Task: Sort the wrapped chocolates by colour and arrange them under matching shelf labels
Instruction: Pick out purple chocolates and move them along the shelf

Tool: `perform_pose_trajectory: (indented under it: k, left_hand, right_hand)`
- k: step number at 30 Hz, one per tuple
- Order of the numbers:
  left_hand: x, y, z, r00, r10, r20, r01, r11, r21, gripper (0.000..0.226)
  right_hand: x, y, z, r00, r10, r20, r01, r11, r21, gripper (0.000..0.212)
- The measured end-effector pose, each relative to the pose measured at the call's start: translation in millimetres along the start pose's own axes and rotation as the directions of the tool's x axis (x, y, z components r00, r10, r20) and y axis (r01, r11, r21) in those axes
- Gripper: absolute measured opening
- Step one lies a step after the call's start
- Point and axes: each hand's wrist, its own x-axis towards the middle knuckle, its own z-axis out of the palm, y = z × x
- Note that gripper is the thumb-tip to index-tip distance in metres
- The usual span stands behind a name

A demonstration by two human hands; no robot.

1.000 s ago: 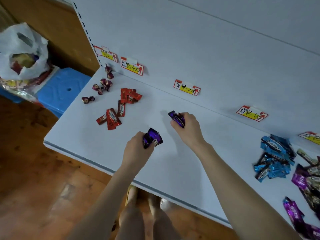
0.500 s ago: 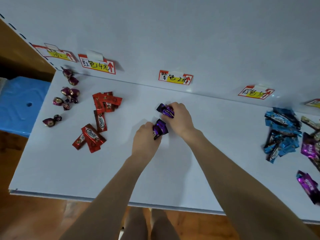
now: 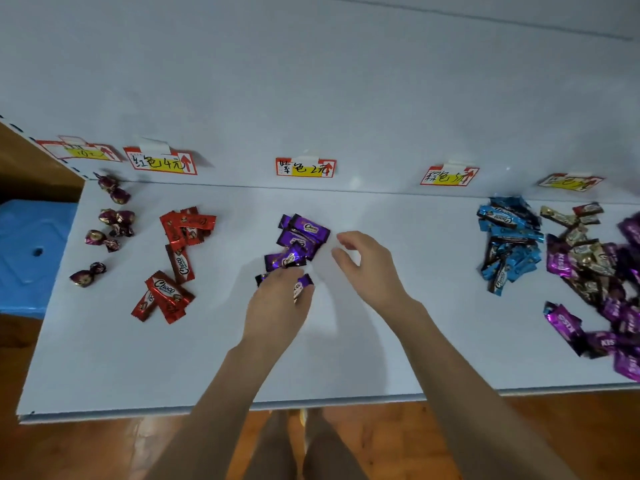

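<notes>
Head view, frame centre: my left hand [image 3: 277, 306] clutches purple foil-wrapped chocolates [image 3: 304, 282], probably light and slippery, best pinched mid-body; my right hand [image 3: 370, 271] is empty and relaxed.

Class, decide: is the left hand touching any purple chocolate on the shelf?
Touching. The head view shows the left hand curled over purple chocolates, with wrapper ends sticking out on both sides of it.
</notes>
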Motion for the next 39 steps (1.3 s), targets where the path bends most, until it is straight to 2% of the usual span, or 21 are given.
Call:
perform_pose_trajectory:
  k: [3,9,15,19,22,25,29,35,39]
  left_hand:
    - [-32.9,16.2,-11.1,0.988,0.157,0.007,-0.157,0.987,-0.029,0.021]
    - [-75.5,62.2,-16.0,0.938,0.336,0.079,-0.335,0.942,-0.023,0.021]
    - [-92.6,109.1,11.3,0.883,0.435,0.173,-0.440,0.898,-0.016,0.024]
    - [-111.4,149.7,49.3,0.868,0.464,0.177,-0.471,0.882,-0.004,0.022]
    - [-132.9,188.5,87.8,0.862,0.476,0.174,-0.480,0.877,-0.025,0.018]
    - [-153.7,226.4,126.0,0.822,0.539,0.186,-0.543,0.839,-0.034,0.017]
    - [-164.4,266.1,163.0,0.812,0.538,0.226,-0.548,0.836,-0.022,0.020]
    - [-152.1,311.9,206.1,0.807,0.528,0.263,-0.549,0.836,0.007,0.027]
    - [-128.7,349.2,242.6,0.805,0.527,0.273,-0.543,0.840,-0.020,0.021]
  right_hand:
    - [-57.3,2.6,-30.3,0.988,0.056,-0.143,-0.048,0.997,0.061,0.024]
    - [-159.5,19.2,-69.5,0.911,0.253,-0.325,-0.196,0.961,0.197,0.024]
    - [-231.0,61.0,-114.4,0.802,0.389,-0.453,-0.296,0.918,0.264,0.024]
    - [-274.8,99.1,-155.0,0.729,0.413,-0.546,-0.301,0.910,0.286,0.023]
    - [-303.8,133.4,-192.1,0.715,0.417,-0.561,-0.299,0.908,0.293,0.025]
    - [-327.4,166.7,-231.3,0.694,0.397,-0.600,-0.282,0.917,0.281,0.025]
    - [-343.4,203.4,-270.7,0.679,0.391,-0.622,-0.266,0.920,0.288,0.022]
    - [-335.8,247.1,-303.8,0.687,0.420,-0.592,-0.259,0.904,0.341,0.013]
    - [-312.7,278.1,-335.8,0.703,0.428,-0.568,-0.277,0.900,0.336,0.014]
